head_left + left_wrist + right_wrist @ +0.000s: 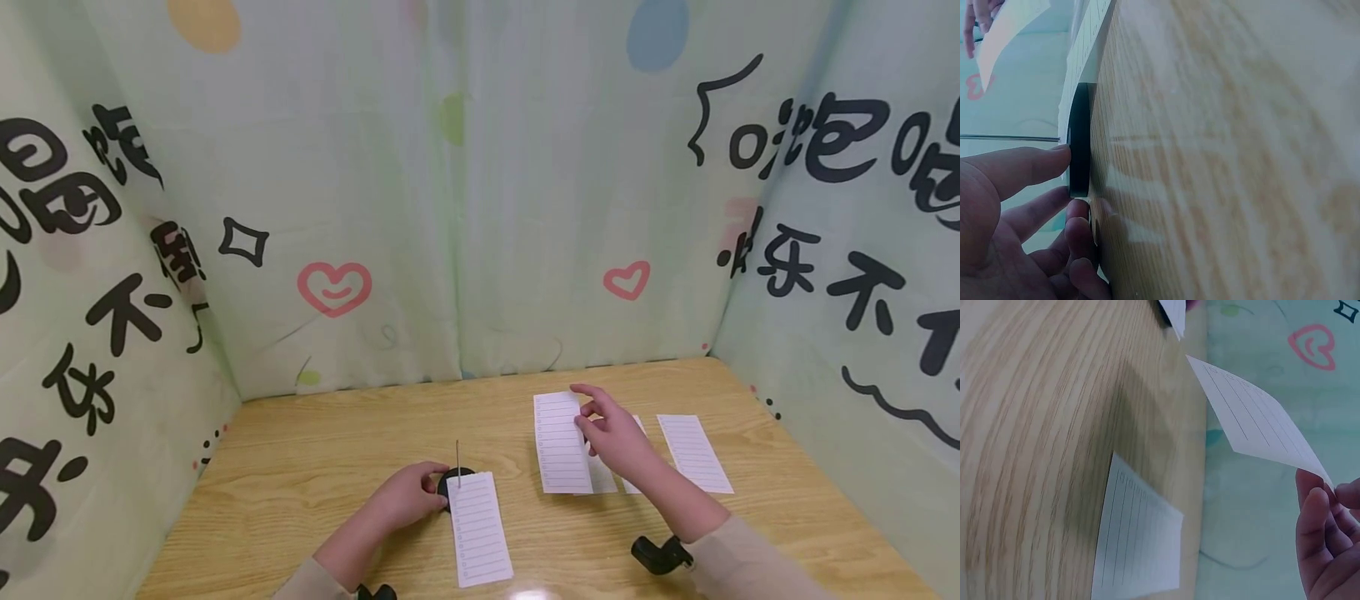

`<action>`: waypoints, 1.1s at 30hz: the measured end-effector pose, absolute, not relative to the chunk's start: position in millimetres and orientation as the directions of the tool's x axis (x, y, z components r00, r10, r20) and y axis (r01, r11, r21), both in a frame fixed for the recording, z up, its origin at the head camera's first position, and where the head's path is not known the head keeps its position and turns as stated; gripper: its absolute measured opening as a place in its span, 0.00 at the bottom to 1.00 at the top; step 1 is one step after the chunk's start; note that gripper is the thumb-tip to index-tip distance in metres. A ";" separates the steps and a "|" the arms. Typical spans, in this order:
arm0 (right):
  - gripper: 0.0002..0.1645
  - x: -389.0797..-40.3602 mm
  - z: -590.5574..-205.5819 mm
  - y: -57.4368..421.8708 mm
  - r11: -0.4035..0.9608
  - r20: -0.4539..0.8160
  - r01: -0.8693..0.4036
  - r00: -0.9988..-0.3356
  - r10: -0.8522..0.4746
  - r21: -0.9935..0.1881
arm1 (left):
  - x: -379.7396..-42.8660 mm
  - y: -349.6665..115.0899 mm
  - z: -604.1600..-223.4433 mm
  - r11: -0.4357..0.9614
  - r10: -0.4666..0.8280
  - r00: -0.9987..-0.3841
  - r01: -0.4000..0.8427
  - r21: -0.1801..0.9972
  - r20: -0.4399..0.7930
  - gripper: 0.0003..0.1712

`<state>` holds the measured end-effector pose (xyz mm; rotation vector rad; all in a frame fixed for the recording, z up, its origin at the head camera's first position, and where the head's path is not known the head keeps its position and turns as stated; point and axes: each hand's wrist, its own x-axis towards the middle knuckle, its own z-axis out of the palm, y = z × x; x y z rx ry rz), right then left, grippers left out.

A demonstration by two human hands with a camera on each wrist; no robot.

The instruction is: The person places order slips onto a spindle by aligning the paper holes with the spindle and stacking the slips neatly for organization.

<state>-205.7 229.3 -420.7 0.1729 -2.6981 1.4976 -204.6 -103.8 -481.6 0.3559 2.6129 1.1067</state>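
Note:
On the left, a bill spike with a thin upright metal pin (458, 457) stands on a round black base (1079, 156). My left hand (408, 497) holds the rim of that base between thumb and fingers. White lined paper (482, 533) is stuck on the pin, covering part of the base and reaching toward me; how many sheets cannot be told. My right hand (613, 433) pinches the edge of another lined paper slip (1260, 422), raised above the table and slightly bent. In the head view this held slip (561, 446) partly covers a slip lying underneath (602, 473).
Another lined slip (696, 454) lies on the wooden table (330, 442) to the right. Part of one more slip (632, 487) shows behind my right forearm. Printed curtains (525, 208) enclose the table at the back and both sides.

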 end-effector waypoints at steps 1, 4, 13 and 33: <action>0.29 -205.1 -420.4 226.5 0.520 0.099 -0.125 -0.992 -0.077 -0.845 | -204.5 -103.8 -481.5 0.676 0.329 -0.930 0.112 0.729 -0.163 0.27; 0.29 -203.6 -419.8 217.3 0.504 0.091 -0.125 -0.992 -0.091 -0.855 | -204.3 -104.4 -482.7 0.678 0.325 -0.931 0.105 0.728 -0.168 0.27; 0.29 -203.0 -421.3 196.7 0.448 0.099 -0.156 -0.984 -0.147 -0.880 | -205.8 -104.6 -483.1 0.697 0.306 -0.935 0.092 0.711 -0.178 0.27; 0.29 -195.5 -415.0 167.7 0.344 0.131 -0.203 -0.967 -0.220 -0.917 | -207.6 -104.9 -474.9 0.727 0.299 -0.930 0.078 0.682 -0.213 0.28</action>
